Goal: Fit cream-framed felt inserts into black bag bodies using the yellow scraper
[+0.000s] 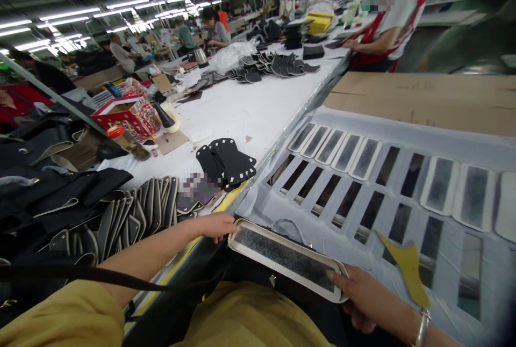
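We held a long, pale-rimmed panel (pixel 282 258) with a mottled dark middle, stretched between our two hands in front of our yellow clothing (pixel 245 317). Its left end met our left hand (pixel 220 226), whose fingers were curled in close on the corner; its right end sat in our right hand (pixel 360 293), the thumb lying over the face and the other fingers bent round below the rim. So the panel lay between the hands, gripped at both ends, slanting down from left to right in our view. Dark material (pixel 284 287) with a small metal piece showed along its near edge.

Just beyond the panel, to the right, we had a slotted table (pixel 258 204) with a pale covering and rows of dark rectangular openings. A yellow flat piece (pixel 413 269) lay on it near our right wrist, which wore a bracelet (pixel 422 328). Farther off, similar panels (pixel 365 158) lay side by side on that table, with cardboard (pixel 423 97) behind.

On the left, a long white table (pixel 242 113) carried black pieces (pixel 231 159) marked with white squares, and beside them we saw stacked, light-edged dark pieces (pixel 139 215). Beyond the cardboard stood a co-worker in a red apron (pixel 373 41).
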The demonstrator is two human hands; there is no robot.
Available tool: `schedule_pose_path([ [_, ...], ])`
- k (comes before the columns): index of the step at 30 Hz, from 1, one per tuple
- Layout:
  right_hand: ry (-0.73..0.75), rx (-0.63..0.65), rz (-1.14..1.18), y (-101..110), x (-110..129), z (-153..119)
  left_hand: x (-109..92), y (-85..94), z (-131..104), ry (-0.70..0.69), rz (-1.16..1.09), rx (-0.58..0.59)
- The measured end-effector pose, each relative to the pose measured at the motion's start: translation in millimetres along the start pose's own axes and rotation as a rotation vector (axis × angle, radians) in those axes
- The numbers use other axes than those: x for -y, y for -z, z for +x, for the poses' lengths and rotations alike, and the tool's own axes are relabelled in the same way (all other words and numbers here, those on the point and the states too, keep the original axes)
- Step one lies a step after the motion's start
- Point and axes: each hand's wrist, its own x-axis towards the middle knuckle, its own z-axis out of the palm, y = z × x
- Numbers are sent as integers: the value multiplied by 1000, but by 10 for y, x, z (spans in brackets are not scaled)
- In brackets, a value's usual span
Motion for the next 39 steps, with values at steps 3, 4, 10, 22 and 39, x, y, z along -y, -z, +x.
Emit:
schedule_pose_path([
  [3,11,14,11,3,-14,9,-24,-23,19,-64,10,-82],
  [4,6,14,14,4,-14,8,-37,-36,33,-85,20,-108],
  [10,-15,18,8,8,2,-10,-33,-59,144,-127,33,-102],
  [22,-17,41,1,3,-5,15,184,0,26,-65,-366,130],
  [39,-25,53,-8,30,45,6,-16,-105,-118,99,-67,-7],
])
